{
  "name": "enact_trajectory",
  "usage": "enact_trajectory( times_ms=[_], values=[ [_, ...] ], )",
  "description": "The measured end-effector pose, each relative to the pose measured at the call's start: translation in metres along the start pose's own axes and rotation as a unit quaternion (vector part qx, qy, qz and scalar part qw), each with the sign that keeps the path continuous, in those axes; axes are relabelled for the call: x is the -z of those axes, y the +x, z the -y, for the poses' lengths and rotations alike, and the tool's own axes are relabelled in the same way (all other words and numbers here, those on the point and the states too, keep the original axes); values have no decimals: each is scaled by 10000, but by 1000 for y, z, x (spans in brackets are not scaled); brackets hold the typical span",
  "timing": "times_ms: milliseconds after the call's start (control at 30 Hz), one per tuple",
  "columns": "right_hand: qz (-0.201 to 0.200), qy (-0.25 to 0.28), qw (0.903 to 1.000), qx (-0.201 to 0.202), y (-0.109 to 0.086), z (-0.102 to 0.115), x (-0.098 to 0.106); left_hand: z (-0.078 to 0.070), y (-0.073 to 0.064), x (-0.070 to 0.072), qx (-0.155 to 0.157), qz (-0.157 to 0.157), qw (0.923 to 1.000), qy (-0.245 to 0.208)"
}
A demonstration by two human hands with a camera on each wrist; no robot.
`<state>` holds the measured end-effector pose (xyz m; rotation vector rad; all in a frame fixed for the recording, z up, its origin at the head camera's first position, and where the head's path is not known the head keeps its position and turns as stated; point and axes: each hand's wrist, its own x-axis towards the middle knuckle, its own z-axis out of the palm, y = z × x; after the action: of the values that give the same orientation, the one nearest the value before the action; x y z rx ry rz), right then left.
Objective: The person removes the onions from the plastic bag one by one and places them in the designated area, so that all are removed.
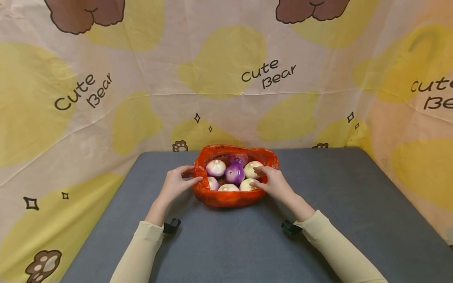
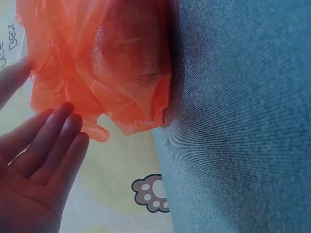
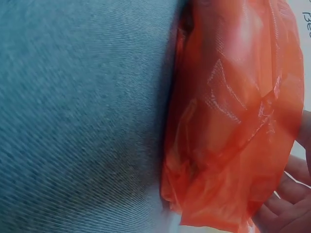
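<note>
An orange-red plastic bag [image 1: 226,199] sits on the table with its mouth rolled wide. Inside lie several onions: purple ones such as this onion [image 1: 235,173], and pale ones such as this white onion [image 1: 216,168]. My left hand [image 1: 177,182] is at the bag's left rim, thumb and fingers spread; the left wrist view shows its fingers [image 2: 53,141] nearly straight beside the plastic. On the right side, my right hand [image 1: 273,181] reaches over the rim with thumb and fingers apart, near two pale onions. In the right wrist view its fingers [image 3: 286,194] are partly hidden by the bag.
A grey-blue cloth-covered table [image 1: 226,243] extends around the bag. Behind it hangs a printed curtain [image 1: 219,70] with yellow patches and lettering. Dark straps, like this wrist strap [image 1: 172,226], are at both wrists.
</note>
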<state>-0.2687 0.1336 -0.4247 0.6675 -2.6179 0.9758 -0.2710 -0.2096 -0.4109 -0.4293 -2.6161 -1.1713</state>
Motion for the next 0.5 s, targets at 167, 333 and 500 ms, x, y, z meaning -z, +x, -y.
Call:
enact_trajectory(
  times_ms=[167,333,500],
  values=[
    [72,21,10000,-41,-3,-3,-2,-1,-1,-2,-42,-11,10000,-21],
    [201,132,9997,-56,-5,-4,-4,-2,-1,-4,-128,-76,9999,36],
    [314,209,9991,-169,-6,-5,-3,-2,-1,-5,-124,-79,9999,89]
  ],
)
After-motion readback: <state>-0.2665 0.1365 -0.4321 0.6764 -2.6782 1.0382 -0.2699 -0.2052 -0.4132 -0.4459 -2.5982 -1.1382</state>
